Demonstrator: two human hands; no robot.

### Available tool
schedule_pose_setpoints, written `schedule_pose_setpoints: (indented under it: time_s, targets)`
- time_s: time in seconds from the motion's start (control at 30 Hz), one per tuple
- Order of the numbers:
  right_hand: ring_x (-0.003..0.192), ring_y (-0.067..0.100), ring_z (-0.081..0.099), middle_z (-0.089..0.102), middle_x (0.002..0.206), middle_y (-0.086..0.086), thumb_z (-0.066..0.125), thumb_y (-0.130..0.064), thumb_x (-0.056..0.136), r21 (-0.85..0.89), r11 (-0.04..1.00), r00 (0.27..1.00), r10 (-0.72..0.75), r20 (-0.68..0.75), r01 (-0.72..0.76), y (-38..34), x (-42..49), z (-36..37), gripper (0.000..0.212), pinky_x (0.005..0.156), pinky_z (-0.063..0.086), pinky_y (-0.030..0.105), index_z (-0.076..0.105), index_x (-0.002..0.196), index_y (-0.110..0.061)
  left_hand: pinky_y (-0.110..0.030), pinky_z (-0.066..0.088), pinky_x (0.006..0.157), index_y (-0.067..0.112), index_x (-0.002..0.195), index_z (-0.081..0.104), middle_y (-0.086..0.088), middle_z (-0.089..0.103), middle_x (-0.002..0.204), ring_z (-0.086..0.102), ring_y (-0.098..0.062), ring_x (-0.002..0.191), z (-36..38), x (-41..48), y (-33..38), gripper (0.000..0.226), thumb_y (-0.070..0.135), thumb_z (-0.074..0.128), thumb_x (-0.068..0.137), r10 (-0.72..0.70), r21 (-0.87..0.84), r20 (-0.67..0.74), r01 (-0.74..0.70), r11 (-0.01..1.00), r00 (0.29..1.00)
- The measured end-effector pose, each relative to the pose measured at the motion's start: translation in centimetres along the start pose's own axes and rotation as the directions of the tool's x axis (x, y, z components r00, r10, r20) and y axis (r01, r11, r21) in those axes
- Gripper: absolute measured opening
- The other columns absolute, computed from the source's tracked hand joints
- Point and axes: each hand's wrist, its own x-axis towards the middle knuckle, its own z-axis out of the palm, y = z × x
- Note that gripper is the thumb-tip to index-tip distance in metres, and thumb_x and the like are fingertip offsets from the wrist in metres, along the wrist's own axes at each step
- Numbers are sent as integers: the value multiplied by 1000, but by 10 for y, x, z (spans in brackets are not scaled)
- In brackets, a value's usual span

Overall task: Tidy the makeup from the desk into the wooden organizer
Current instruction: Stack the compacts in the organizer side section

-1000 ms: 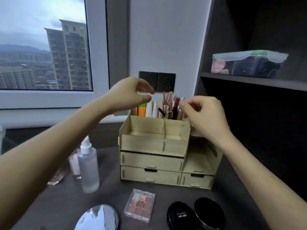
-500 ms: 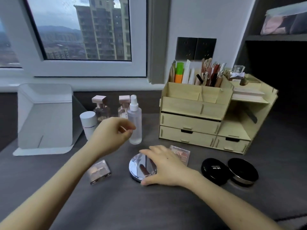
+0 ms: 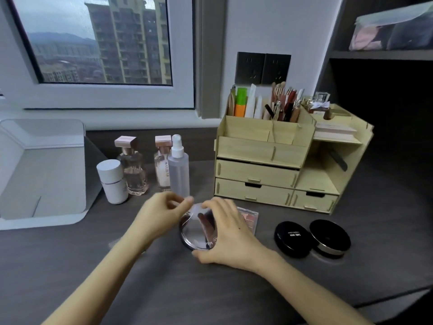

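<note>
Pickup is underway: our right hand [image 3: 230, 233] is gripping the mirrored compact [image 3: 196, 233] at the desk's [image 3: 234, 289] middle, left hand [image 3: 161, 216] pinching its far rim. Next, we are judging, it needs lifting into the wooden organizer [image 3: 269, 160].

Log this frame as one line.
phase: grasp | right hand: grips silver compact | left hand: at compact's far rim, contact unclear | wooden organizer: not touched

Both forearms extended from the near edge. Right hand [image 3: 226, 233] gripped a round compact [image 3: 196, 233], thumb near, fingers far. Left hand [image 3: 161, 216] curled, fingertips pinched at its far rim; hold unclear.
</note>
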Motion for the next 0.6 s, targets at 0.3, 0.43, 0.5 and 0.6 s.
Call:
schedule_pose_setpoints:
  time_s: [0.3,0.43,0.5,0.6]
  targets:
    - [113,3,55,54,128,-13,74,-27,76,672,723,950,299,-91,-163,22,-27,-53,59,87,50,18,44,125,-41,-29,58,62,0,101,67,-10,70,83,66,-17,67,26,-1,37,19,10,61,86,15,-593,340,202,779,940]
    - [68,16,66,72,93,5,62,-5,84,849,478,866,497,-51,-224,43,-46,-77,43,46,51,25,52,124,-18,-26,56,56,3,97,66,-3,70,71,64,-14,61,55,6,65,14,10,62,85,84,-599,392,184,779,916]
    - [57,15,64,72,82,7,61,0,83,912,366,778,622,-91,-187,54,-58,-88,40,41,50,23,55,122,-8,-27,57,58,5,94,65,-1,69,67,64,-16,62,72,7,77,10,11,60,87,118,-605,463,217,766,878]
    - [56,12,65,66,88,16,60,1,85,952,288,523,830,-195,-103,76,-69,-104,35,43,53,20,54,119,0,-25,58,60,7,96,60,-7,67,77,62,-18,67,92,15,90,10,13,59,89,107,-628,445,225,745,889]
